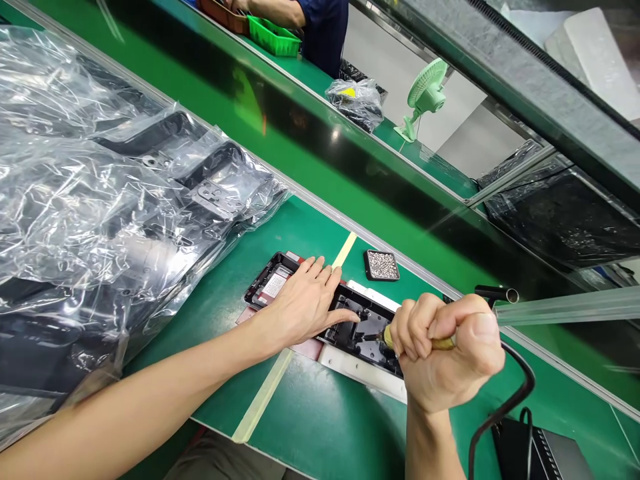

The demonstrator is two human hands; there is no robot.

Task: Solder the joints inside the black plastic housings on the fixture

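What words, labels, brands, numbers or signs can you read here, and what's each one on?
None can be read.
White rectangular label inside the black plastic housing, beside the left hand: any print is too small and blurred.
Bright yellow patch at the clear crinkled plastic bag in the background: no legible characters.

Left hand hides part of case; right hand covers most of tool handle; co-worker cut at top, box at bottom.
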